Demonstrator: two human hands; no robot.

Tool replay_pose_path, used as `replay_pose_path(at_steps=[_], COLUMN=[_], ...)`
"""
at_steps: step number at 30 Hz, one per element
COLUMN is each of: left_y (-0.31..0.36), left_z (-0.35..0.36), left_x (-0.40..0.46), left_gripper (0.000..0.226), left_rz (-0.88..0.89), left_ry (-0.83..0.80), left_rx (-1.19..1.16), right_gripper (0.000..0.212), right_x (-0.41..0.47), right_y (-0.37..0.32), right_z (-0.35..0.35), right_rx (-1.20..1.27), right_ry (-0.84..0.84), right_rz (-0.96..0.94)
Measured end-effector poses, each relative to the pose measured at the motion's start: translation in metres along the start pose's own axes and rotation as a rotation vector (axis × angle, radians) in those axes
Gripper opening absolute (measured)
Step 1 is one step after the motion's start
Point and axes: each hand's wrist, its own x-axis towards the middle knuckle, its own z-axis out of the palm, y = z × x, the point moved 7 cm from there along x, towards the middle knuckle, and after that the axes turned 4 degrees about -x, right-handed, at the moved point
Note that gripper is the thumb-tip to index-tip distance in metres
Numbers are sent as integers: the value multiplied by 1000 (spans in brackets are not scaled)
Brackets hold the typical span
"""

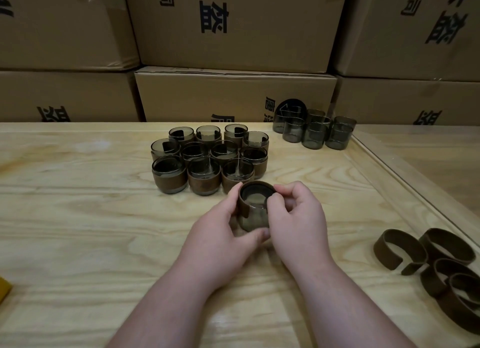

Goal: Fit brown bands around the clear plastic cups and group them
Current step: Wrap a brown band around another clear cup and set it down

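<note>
You hold one cup [254,212] in both hands, just above the table [78,217] and right in front of the banded group. Your left hand [223,233] cradles it from the left and below, fingers curled round its side and thumb up near the rim. Your right hand [298,217] pinches the top edge of the band [244,204] on the cup's right, thumb and forefinger closed on it, the other fingers loosely curled. The band sits high on the cup, covering the upper part near the rim, while the smoky clear lower part still shows bare below it. The cup tilts a little toward you, so you look into its mouth.

Just beyond your hands stand the banded cups [210,160], packed together in rows and touching one another, each with a brown band round its lower body. Farther back and to the right, near the table's far edge, is a cluster of bare cups [314,132], some stacked on one another, well apart from the banded group.

At your right, near the table's edge, lie the loose bands [441,264], open brown loops overlapping in a heap.

Behind the table rises a wall of cardboard boxes [233,36] printed with black characters. A yellow object [4,290] shows at the left edge; you cannot tell what it is.
</note>
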Motion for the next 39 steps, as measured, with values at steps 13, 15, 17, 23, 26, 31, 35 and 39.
replay_pose_path(at_steps=[13, 15, 17, 23, 26, 31, 35, 39], left_y=[2, 1, -3, -12, -14, -15, -17, -18], left_z=[-8, -6, -3, -7, -8, -9, -8, -9], left_x=[6, 6, 6, 9, 9, 9, 9, 9], left_gripper=[62, 39, 30, 32, 33, 31, 30, 31], left_rz=[151, 87, -21, -154, -162, -172, -190, -205], left_ry=[132, 103, 57, 35, 45, 83, 96, 117], left_rx=[-517, -667, -800, -919, -955, -991, -1016, -1002], right_gripper=[29, 24, 29, 28, 32, 36, 36, 34], right_x=[0, 2, 2, 1, 0, 0, 0, 0], right_y=[-4, -5, -6, -8, -9, -9, -10, -9], right_z=[11, 6, 4, 5, 4, 6, 6, 8], right_rx=[416, 445, 468, 474, 468, 483, 487, 463], right_ry=[-120, -90, -81, -71, -75, -129, -136, -156], right_rz=[116, 99, 86, 72, 75, 74, 59, 57])
